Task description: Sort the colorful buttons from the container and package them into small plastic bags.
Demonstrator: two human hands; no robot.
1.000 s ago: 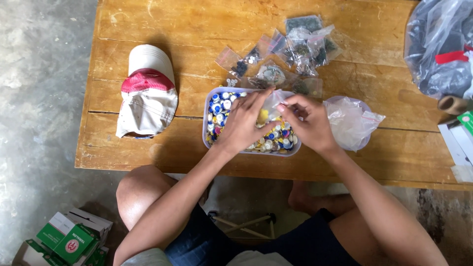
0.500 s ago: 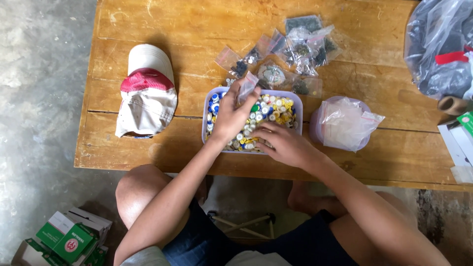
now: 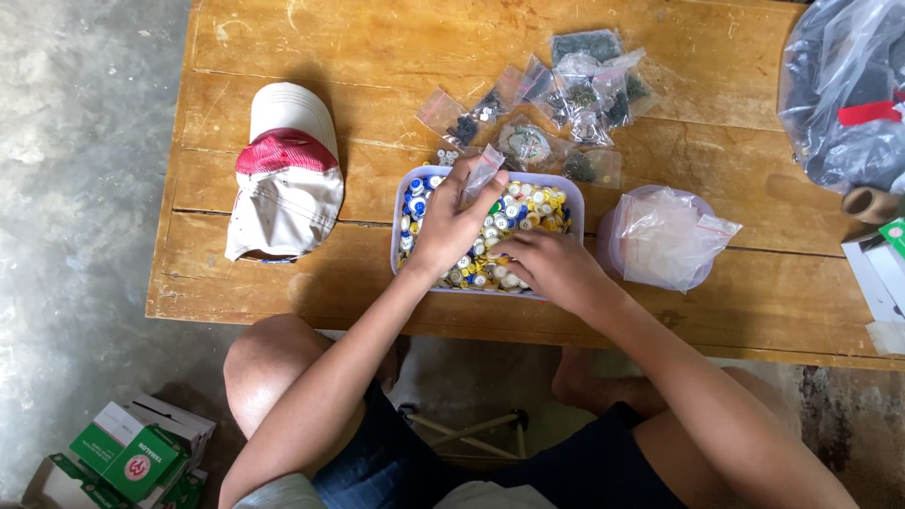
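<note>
My desk (image 3: 283, 311) is bare wood, worn and scratched, matt with rough grain; the tub (image 3: 577, 209) on it is pale, smooth, slightly see-through plastic; the buttons (image 3: 528, 209) inside look like hard glossy plastic; the little bag (image 3: 483, 172) in my left hand (image 3: 451, 224) is thin clear plastic, shiny and creased; the bags (image 3: 575, 90) behind are the same glossy film; the cap (image 3: 286, 184) is soft matt cloth; the boxes (image 3: 132, 452) below are printed cardboard; the floor (image 3: 75, 188) is rough grey concrete.
</note>
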